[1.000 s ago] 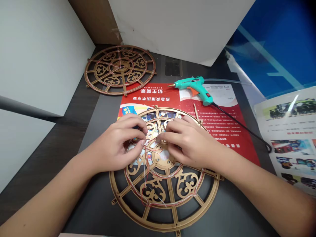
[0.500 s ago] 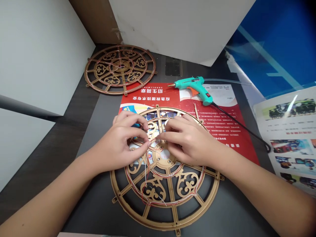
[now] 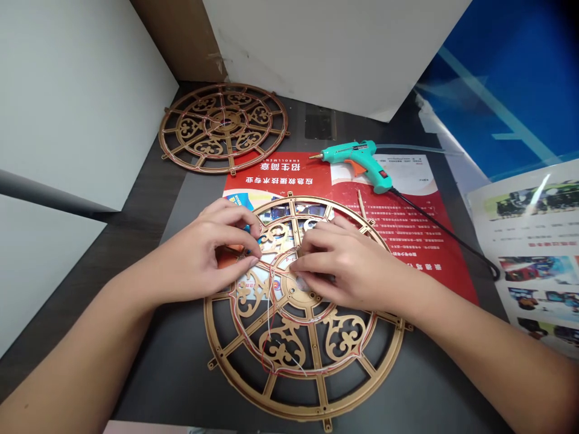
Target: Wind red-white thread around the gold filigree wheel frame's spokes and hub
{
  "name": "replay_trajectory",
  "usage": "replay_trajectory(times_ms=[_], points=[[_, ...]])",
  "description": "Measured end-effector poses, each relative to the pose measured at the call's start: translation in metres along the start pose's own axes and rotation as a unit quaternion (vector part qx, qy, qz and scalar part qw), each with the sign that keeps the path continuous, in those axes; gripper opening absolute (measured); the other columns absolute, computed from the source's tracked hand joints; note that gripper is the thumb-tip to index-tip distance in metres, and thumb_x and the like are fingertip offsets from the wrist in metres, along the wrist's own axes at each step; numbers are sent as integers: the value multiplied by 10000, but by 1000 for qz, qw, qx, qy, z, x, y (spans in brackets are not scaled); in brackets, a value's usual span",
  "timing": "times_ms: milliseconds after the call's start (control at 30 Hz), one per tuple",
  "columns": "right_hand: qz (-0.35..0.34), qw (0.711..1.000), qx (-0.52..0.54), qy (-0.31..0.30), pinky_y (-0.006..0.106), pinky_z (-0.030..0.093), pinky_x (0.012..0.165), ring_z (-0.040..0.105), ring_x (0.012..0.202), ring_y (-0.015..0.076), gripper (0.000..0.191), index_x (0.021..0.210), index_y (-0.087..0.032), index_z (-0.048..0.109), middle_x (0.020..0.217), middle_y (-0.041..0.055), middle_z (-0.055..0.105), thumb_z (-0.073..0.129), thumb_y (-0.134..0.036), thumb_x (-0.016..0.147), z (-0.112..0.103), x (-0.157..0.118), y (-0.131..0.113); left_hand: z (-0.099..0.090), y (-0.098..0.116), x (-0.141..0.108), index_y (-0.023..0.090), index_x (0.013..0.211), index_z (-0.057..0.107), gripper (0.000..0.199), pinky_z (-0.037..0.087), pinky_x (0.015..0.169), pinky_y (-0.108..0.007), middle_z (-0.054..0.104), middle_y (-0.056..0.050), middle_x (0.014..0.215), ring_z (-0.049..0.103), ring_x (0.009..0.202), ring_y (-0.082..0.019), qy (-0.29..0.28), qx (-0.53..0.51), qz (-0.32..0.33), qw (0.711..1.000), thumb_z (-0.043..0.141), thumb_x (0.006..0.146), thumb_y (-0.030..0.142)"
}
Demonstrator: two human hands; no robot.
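Note:
A round gold openwork frame [image 3: 322,383] lies flat under both hands, with thin red and white wires [image 3: 271,307] running along its rings and spokes. Above its upper left part is my left hand [image 3: 212,250], thumb and fingertips close together at the wires; what they pinch is too small to make out. My right hand [image 3: 339,259] is closed near the central hub, its fingertips at the inner ring. Whatever thin thing they hold is hidden by the fingers. A few loose wire ends lie over the lower left scrollwork.
A second wired round frame [image 3: 230,144] lies at the back left. A teal glue gun [image 3: 359,160] with a black cord rests on a red printed sheet [image 3: 289,169]. A thin pointed stick [image 3: 361,204] lies below it. White panels [image 3: 325,54] stand behind; a printed page [image 3: 534,241] is at right.
My left hand has moved left, away from the hub, uncovering more of the upper left scrollwork. My right hand has shifted slightly down. The view has shifted a little.

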State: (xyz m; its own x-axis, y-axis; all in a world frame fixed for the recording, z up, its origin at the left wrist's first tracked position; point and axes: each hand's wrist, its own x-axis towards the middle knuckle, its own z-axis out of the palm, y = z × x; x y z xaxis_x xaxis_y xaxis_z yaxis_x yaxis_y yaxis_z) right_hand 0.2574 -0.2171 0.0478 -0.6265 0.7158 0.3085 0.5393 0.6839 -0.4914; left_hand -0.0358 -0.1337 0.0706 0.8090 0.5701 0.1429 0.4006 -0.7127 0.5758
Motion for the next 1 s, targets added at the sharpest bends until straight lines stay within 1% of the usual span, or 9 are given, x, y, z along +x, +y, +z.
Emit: replay_trajectory(times_ms=[133, 200, 300, 367, 467, 567, 667, 833, 1000], points=[[6, 1000, 8, -10, 396, 336, 853, 631, 907, 229, 247, 1081, -171, 909, 996, 66, 778, 668, -211, 1116, -1, 0, -1, -2, -1, 1, 278, 955, 840, 174, 537, 1007, -362, 778, 8, 1091, 695, 1113, -197, 7, 16, 1, 1000, 695, 1047, 253], [11, 1000, 19, -13, 399, 339, 865, 642, 917, 230, 254, 1087, -167, 908, 1006, 68, 783, 670, -245, 1126, -2, 1, -2, -4, -4, 2, 265, 965, 829, 170, 538, 995, -384, 779, -5, 1084, 692, 1087, -211, 45, 49, -2, 998, 687, 1059, 269], [11, 1000, 22, -19, 403, 344, 878, 647, 920, 229, 263, 1076, -166, 900, 1015, 65, 784, 696, -320, 1139, -1, 1, -5, -6, -9, 2, 251, 992, 817, 151, 533, 1011, -430, 777, -24, 1089, 685, 1058, -234, 117, 116, 1, 986, 680, 1055, 262], [9, 1000, 11, -24, 405, 341, 870, 646, 925, 231, 274, 1063, -163, 891, 1010, 63, 786, 703, -345, 1147, 3, 2, -6, -6, -11, 2, 250, 995, 806, 135, 531, 1018, -445, 772, -29, 1083, 682, 1038, -238, 137, 136, 8, 981, 680, 1043, 247], [8, 999, -17, -29, 407, 337, 848, 628, 933, 237, 309, 1031, -159, 874, 993, 68, 793, 647, -306, 1179, 10, 3, -9, -4, -11, 3, 255, 994, 800, 112, 537, 1009, -450, 767, -33, 1075, 681, 1029, -242, 135, 133, 14, 982, 693, 1027, 248], [6, 999, -35, -36, 402, 348, 840, 598, 920, 239, 344, 999, -162, 848, 967, 73, 787, 582, -251, 1198, 15, 6, -13, -3, -10, 3, 242, 1000, 804, 134, 546, 992, -452, 768, -46, 1084, 673, 1039, -249, 118, 135, 20, 984, 678, 1041, 265], [9, 999, -32, -40, 395, 378, 857, 603, 932, 244, 296, 1021, -146, 826, 984, 84, 787, 588, -215, 1184, 15, 8, -15, -2, -9, 2, 236, 1023, 826, 179, 555, 994, -456, 774, -61, 1112, 666, 1076, -261, 95, 122, 18, 988, 654, 1058, 270], [21, 999, -17, -37, 388, 433, 894, 632, 954, 244, 276, 1062, -137, 810, 1019, 88, 793, 591, -250, 1186, 14, 7, -15, -3, -6, 0, 260, 1042, 846, 195, 556, 1015, -446, 777, -50, 1141, 666, 1111, -252, 68, 73, 16, 995, 652, 1052, 245], [20, 999, -17, -32, 391, 424, 871, 616, 939, 242, 309, 1026, -156, 838, 989, 87, 779, 598, -266, 1187, 16, 6, -14, -3, -6, 1, 260, 1013, 843, 190, 557, 998, -438, 785, -42, 1117, 673, 1087, -246, 67, 70, 15, 995, 658, 1029, 222]])
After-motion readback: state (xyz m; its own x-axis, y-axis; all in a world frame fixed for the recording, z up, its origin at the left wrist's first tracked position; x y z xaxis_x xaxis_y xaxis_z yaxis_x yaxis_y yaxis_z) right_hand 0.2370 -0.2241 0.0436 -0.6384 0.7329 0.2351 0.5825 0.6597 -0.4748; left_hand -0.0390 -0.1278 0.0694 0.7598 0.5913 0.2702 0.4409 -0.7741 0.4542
